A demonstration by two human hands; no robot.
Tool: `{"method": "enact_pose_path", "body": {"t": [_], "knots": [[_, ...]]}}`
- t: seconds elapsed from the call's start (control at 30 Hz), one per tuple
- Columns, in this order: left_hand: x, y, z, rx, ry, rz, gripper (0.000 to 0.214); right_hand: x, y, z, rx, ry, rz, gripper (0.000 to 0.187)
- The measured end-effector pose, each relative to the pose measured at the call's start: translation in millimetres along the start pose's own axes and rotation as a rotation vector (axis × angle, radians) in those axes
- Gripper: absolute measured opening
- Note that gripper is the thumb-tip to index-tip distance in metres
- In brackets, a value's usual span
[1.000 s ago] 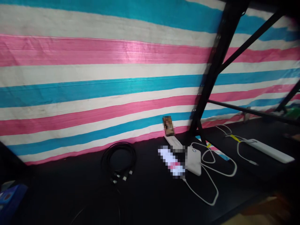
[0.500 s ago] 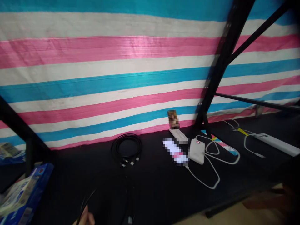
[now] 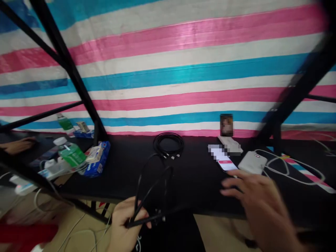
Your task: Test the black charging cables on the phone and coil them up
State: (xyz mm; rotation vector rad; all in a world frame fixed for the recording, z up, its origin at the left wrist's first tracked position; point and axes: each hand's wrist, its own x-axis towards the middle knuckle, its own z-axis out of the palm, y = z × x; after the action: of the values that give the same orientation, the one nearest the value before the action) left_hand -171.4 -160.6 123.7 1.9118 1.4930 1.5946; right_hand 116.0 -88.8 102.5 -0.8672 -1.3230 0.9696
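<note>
My left hand (image 3: 129, 218) is closed around a loose black cable (image 3: 143, 189), whose loops rise above the front edge of the table. My right hand (image 3: 252, 190) has its fingers spread over the near end of a lit smartphone (image 3: 227, 163); whether they touch it I cannot tell. Just right of the phone lies a white power bank (image 3: 253, 161) with a white cord. A coiled black cable (image 3: 168, 143) with several pale plug ends rests on the black table (image 3: 194, 175), beyond my left hand.
Behind the phone lies a pale flat object (image 3: 230, 144). At left are a bottle of green liquid (image 3: 70, 152), a blue box (image 3: 99, 162) and a white power strip (image 3: 42, 176). Black metal posts (image 3: 78, 84) flank the table. Another person's hand (image 3: 23, 144) shows at far left.
The view has swung left and down. My left hand and the black cable it holds now show more fully. My right hand has come into view near the phone.
</note>
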Motion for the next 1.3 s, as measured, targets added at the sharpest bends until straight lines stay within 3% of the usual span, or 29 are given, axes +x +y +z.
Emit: {"method": "enact_pose_path", "body": {"t": [0.1, 0.2, 0.27, 0.33, 0.4, 0.47, 0.63, 0.77, 0.9, 1.0, 1.17, 1.23, 1.3], "knots": [[-4, 2, -3.1, -0.057, -0.065, 0.029, 0.044, 13, 39, 39, 0.043, -0.12, 0.18, 0.052], [-9, -4, -0.5, -0.157, -0.072, -0.041, 0.05, 5, 64, 75, 0.186, -0.322, 0.507, 0.061], [-14, -14, 0.7, -0.188, 0.01, -0.139, 0.053, -5, 60, 93, 0.358, -0.445, 0.707, 0.062], [-18, -25, -0.2, -0.197, 0.157, -0.309, 0.054, -13, 41, 106, 0.458, -0.505, 0.769, 0.062], [-20, -33, -3.1, -0.232, 0.27, -0.5, 0.056, -17, 19, 113, 0.439, -0.484, 0.792, 0.056], [-20, -37, -7.0, -0.284, 0.263, -0.643, 0.059, -16, 4, 117, 0.403, -0.44, 0.797, 0.049], [-23, -44, -18.4, -0.402, -0.057, -0.822, 0.054, -8, 6, 123, 0.371, -0.177, 0.794, 0.038], [-38, -66, -34.2, -0.47, -0.074, -0.885, 0.05, 2, 9, 118, 0.495, -0.04, 0.748, 0.03], [-61, -85, -62.1, -0.469, 0.095, -0.939, 0.051, 13, 1, 98, 0.621, 0.207, 0.679, 0.024], [-79, -85, -83.2, -0.567, 0.265, -0.955, 0.049, 14, -2, 78, 0.555, 0.267, 0.64, 0.025], [-82, -71, -97.7, -0.555, 0.613, -1.05, 0.03, 6, -1, 60, 0.268, 0.098, 0.536, 0.042], [-78, -69, -98.8, -0.522, 0.727, -1.023, 0.029, 4, 0, 55, 0.15, 0.04, 0.441, 0.047], [-78, -69, -101.7, -0.459, 0.795, -0.936, 0.033, 4, 0, 44, 0.078, 0.067, 0.353, 0.047]]}}
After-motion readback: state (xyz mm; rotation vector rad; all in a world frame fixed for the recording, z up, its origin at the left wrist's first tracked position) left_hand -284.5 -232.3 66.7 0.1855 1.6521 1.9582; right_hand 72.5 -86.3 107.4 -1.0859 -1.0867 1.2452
